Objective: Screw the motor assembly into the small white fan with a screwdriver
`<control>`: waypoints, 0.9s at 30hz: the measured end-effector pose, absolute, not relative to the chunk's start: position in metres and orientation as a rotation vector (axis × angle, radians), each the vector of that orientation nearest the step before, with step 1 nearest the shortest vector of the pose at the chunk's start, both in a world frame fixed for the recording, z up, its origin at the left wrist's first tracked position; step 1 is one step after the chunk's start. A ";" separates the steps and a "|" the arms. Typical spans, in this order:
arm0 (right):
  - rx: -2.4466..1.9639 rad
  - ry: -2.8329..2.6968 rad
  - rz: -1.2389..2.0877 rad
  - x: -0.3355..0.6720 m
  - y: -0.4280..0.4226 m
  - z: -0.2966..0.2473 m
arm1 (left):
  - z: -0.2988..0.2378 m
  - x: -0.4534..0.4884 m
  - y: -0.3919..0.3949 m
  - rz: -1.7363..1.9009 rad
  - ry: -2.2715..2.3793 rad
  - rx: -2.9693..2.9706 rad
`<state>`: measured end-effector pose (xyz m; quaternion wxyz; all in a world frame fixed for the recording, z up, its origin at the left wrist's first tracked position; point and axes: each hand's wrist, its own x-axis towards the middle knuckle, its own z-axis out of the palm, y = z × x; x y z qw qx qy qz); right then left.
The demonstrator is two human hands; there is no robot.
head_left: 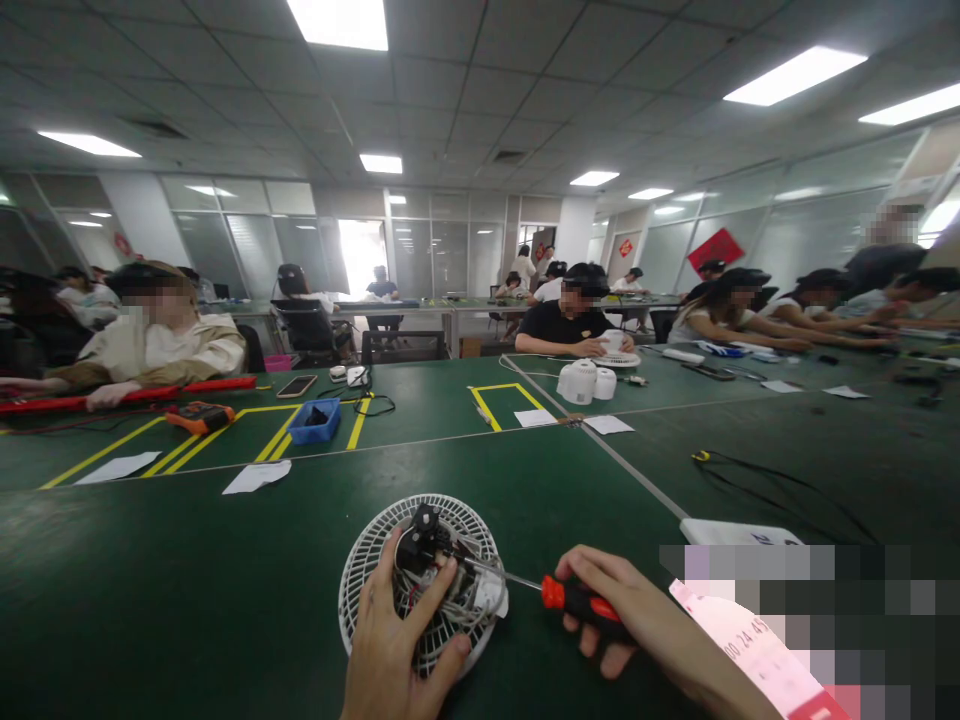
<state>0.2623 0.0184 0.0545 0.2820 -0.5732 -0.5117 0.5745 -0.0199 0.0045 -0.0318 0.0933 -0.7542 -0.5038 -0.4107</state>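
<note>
Grille [361, 555] partly behind left hand [395, 640]

Ceiling lights [341, 22], green tables [187, 560], apparently glass partitions [450, 245] behind.

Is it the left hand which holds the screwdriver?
No, the right hand grips the screwdriver by its handle, while the left hand lies spread over the round white grille.

Workshop, green worktables [225, 560], seated people [551, 326], screwdriver [589, 605], yellow tape [360, 425]
</note>
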 end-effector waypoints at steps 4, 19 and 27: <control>-1.603 -1.431 1.496 0.262 0.021 0.052 | -0.034 -0.022 0.005 -1.191 -1.493 -2.253; -1.455 -1.343 1.505 0.261 0.015 0.059 | -0.032 -0.023 0.004 -1.186 -1.542 -2.261; -1.509 -1.439 1.480 0.265 0.018 0.061 | -0.029 -0.024 0.003 -1.141 -1.542 -2.282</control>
